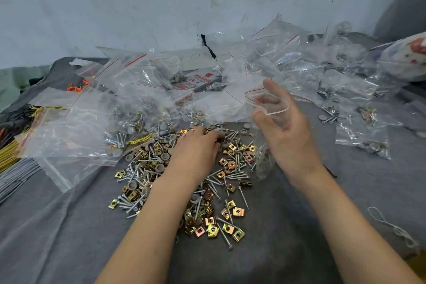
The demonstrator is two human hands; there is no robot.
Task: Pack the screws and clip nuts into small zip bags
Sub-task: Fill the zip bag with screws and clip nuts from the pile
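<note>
Both bare forearms are reaching in from the near edge over a wrinkled grey cloth table cover [69, 226]. A thin white cord loop [391, 228] is lying on the cloth at near right.

Between the arms, a loose pile is spreading across the cloth: long silver metal screws [237, 176], square brass-coloured clip nuts [227, 228] and round grey plastic caps [132, 184], all mixed and overlapping.

The left hand [196, 152] is lying palm-down on the far part of this pile. Its fingers are bending down into the parts, tips hidden among them. Cannot tell whether they are pinching anything.

The right hand [288, 136] is hovering above the pile's right edge, palm turned leftward. It is holding a small clear plastic zip bag [261, 161] by the mouth: thumb low, forefinger high, the two set apart and stretching the red-lined opening wide. The bag's body is hanging down beside the wrist, just over the screws. Contents, if any, are unclear.

Farther back, a heap of empty clear zip bags with red seal lines [143, 80] is covering the middle of the table. Filled clear bags of hardware [364, 140] are lying to the right. Bundled yellow ties [7, 157] are showing at the left edge. A scuffed white wall [161, 2] is standing behind everything.
</note>
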